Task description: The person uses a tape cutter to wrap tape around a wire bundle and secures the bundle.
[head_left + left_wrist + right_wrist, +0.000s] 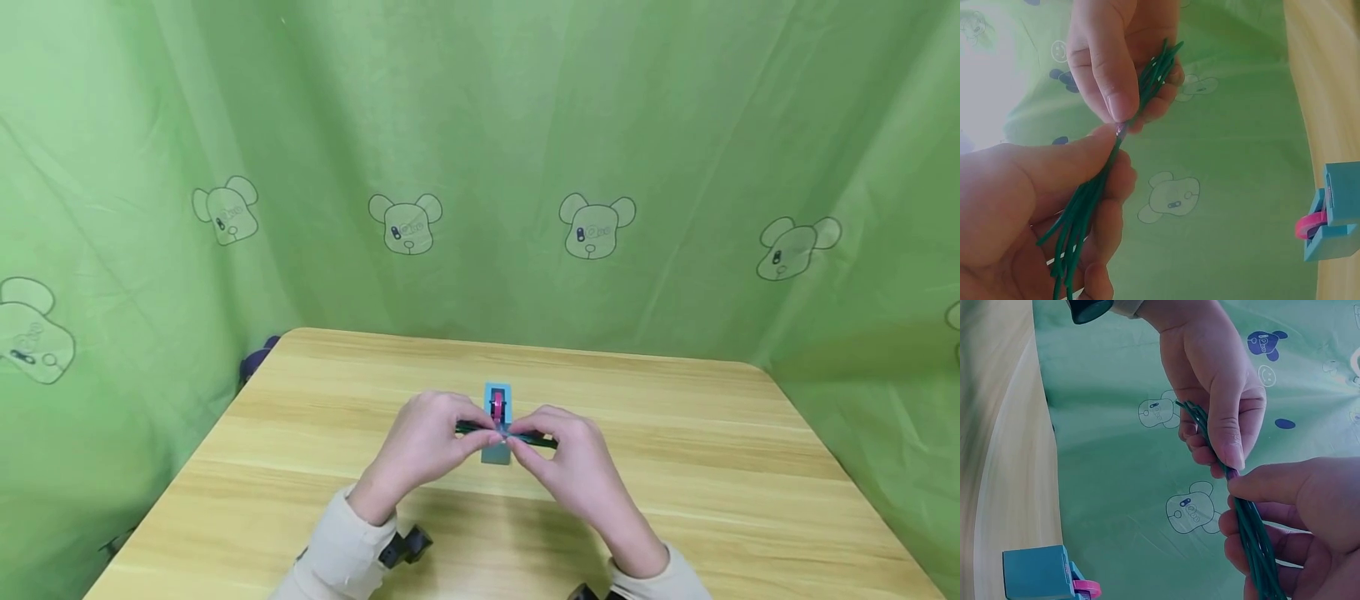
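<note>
A bundle of thin dark green strands, like wires or stems (1079,219), stretches between the two hands. My left hand (423,442) pinches it near the middle with thumb and fingertips, and my right hand (576,462) pinches it just beside that. Between the thumbs, a small shiny band, apparently clear tape (1121,130), goes around the strands. Loose strand ends fan out past both palms in the wrist views. Just beyond and below the hands stands a blue tape dispenser (496,455) with a pink-centred roll (497,406), partly covered by the fingertips in the head view.
The wooden table (675,417) carries the dispenser. A green curtain (495,100) with printed bear heads hangs behind and at the sides. Something dark purple (255,360) shows past the table's left far corner. Black wrist camera mounts (405,546) sit at the sleeves.
</note>
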The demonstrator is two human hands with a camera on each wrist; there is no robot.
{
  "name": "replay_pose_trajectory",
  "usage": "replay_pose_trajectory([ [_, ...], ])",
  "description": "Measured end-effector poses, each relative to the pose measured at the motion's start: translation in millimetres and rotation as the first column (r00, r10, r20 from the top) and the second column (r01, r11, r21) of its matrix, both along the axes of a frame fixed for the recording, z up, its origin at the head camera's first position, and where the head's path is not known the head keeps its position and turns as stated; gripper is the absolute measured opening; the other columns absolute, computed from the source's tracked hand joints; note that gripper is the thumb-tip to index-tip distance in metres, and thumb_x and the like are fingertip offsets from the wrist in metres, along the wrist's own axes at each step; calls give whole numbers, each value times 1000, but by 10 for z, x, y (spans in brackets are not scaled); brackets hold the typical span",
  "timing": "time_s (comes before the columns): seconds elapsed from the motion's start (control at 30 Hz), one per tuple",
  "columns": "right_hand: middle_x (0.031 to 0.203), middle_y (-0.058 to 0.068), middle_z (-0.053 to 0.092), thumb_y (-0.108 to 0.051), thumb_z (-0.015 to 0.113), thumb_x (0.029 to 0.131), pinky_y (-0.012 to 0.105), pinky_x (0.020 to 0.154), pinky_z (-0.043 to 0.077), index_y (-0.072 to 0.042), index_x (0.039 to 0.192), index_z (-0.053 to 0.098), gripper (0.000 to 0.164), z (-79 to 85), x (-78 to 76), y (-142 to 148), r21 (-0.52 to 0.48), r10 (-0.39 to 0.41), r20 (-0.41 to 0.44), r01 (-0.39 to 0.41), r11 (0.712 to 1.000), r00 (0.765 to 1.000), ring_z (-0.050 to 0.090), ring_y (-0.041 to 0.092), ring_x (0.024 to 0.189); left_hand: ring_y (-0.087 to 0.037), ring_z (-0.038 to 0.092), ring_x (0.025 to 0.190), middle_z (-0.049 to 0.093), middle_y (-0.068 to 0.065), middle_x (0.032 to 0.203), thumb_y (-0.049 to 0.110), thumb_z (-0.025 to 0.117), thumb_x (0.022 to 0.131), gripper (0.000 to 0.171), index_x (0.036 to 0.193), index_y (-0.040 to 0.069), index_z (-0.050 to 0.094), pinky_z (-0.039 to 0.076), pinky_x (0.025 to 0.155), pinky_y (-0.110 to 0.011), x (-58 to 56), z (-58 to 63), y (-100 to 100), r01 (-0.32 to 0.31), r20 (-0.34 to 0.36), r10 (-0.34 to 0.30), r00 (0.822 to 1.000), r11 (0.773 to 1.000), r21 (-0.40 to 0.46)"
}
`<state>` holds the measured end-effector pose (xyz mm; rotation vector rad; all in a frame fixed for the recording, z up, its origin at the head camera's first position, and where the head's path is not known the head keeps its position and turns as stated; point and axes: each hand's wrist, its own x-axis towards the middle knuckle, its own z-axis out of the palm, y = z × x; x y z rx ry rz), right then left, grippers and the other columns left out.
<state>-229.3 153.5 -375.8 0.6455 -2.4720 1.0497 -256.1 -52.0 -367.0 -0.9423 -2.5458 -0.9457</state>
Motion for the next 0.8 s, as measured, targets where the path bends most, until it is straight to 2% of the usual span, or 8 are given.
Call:
replay_pose_trajectory([
  [0.3, 85, -18, 67, -9, 82, 82, 28, 74, 55, -20, 89, 76, 14, 17, -8, 43, 4, 6, 18, -7, 1000, 1000, 63, 1, 80, 2, 59, 70, 72, 11, 85, 26, 78, 86, 8, 89, 19, 80, 47, 60, -22, -9, 0, -16, 16, 12, -17, 1000, 1000, 9],
  [0.63, 85, -17, 67, -6, 81, 81, 28, 73, 55, -20, 88, 76, 17, 16, -15, 76, 12, 3, 5, -3, 1000, 1000, 63, 1, 79, -1, 62, 77, 73, 7, 92, 16, 75, 89, 9, 97, 15, 79, 49, 67, -24, -5, 8, -30, 30, 35, -30, 999, 999, -17],
  [0.8, 86, -17, 67, -5, 80, 82, 28, 73, 55, -20, 89, 76, 18, 21, -12, 85, 10, 3, 15, -4, 1000, 1000, 63, 1, 79, -1, 61, 75, 73, 9, 90, 20, 76, 89, 7, 94, 16, 79, 49, 66, -24, -1, 17, -37, 18, 40, -18, 999, 1000, -19],
])
